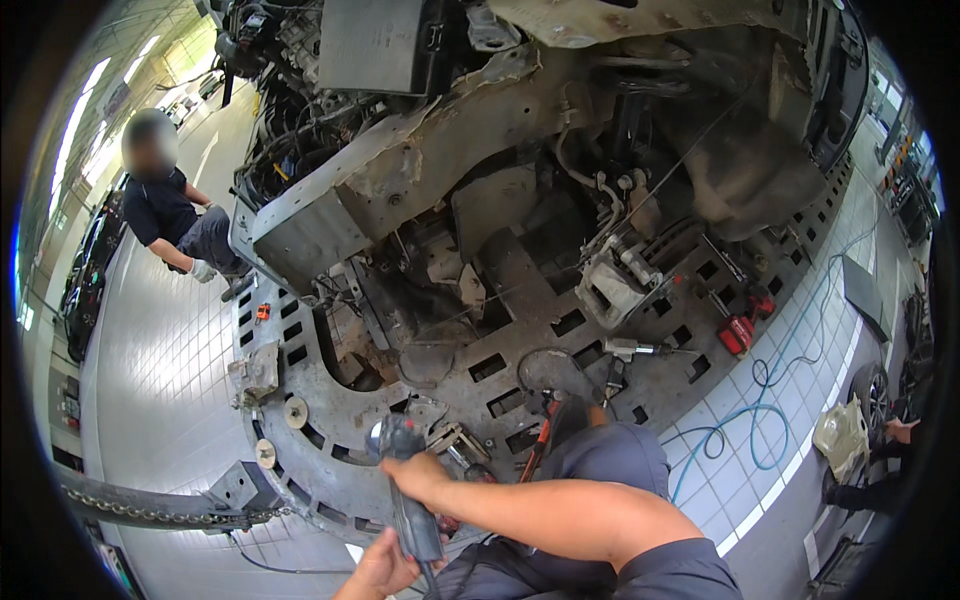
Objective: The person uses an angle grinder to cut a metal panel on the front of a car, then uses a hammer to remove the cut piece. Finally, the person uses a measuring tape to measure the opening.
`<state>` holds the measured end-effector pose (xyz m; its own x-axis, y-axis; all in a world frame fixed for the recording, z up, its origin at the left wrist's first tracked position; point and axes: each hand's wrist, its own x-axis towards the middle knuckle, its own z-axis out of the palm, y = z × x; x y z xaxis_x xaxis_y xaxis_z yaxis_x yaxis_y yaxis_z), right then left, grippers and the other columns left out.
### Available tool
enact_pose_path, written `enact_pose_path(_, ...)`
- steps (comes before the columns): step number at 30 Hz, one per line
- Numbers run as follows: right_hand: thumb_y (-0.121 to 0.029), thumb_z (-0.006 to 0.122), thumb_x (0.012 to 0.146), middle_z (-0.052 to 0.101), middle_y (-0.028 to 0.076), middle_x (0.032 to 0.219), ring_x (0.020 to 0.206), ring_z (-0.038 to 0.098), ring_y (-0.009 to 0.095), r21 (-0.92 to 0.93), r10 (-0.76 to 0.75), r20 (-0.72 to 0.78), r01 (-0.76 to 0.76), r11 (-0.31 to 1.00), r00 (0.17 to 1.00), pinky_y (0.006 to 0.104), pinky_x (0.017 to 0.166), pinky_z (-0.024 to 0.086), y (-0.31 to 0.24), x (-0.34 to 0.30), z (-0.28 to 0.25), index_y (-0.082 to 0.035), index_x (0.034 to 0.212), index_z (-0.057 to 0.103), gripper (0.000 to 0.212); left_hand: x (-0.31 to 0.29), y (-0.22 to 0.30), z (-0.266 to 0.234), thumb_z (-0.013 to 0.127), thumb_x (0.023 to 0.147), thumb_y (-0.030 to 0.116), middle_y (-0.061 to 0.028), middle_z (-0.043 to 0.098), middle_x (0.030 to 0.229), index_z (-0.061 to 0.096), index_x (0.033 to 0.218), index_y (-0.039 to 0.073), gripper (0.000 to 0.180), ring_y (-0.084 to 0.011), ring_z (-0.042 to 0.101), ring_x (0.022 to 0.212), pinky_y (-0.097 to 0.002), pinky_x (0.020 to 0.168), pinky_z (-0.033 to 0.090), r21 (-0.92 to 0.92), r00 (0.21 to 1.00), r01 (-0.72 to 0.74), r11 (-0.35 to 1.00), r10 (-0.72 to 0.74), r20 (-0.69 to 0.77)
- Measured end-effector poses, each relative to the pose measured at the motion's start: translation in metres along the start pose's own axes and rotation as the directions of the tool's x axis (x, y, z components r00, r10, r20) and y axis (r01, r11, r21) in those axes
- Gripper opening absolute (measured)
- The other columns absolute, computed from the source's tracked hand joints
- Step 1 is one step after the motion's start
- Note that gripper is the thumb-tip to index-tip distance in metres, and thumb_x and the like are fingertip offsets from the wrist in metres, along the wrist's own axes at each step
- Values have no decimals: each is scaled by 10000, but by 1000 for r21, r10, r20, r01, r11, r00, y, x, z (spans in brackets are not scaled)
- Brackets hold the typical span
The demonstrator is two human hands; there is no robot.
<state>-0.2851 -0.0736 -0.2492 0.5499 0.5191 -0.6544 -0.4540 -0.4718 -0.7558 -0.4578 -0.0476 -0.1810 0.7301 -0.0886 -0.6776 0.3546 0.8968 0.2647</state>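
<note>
A dark, long-bodied angle grinder [412, 515] stands slantwise in front of me, its round head [378, 440] pointing away and its cord trailing from the rear end. My right hand [420, 477] is wrapped round the grinder just behind the head. Lower down, my left hand [380, 567] grips the rear of the same tool, with part of its fingers hidden. Beyond the grinder lies a slotted metal platform [465, 395]. Over it hangs a stripped car front with a bare metal rail [400, 180] and torn edges.
A brake caliper [610, 290] hangs at the wheel well. On the platform lie an air tool [635, 348], a red cordless tool [737, 333] and an orange-handled tool [540, 440]. A blue hose [760, 410] loops over the right floor. A gloved person [175, 210] is at left.
</note>
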Motion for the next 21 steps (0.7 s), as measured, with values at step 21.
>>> enact_pose_path(21,-515,638,797,630,249,1128,1077,605,368,-609,105,229,58,791,968,397,908,476,-12,-57,-97,23,1131,635,633,60,-21,-55,732,799,330,-100,670,973,609,1120,32,455,-238,668,853,-382,654,545,249,890,323,913,-203,-409)
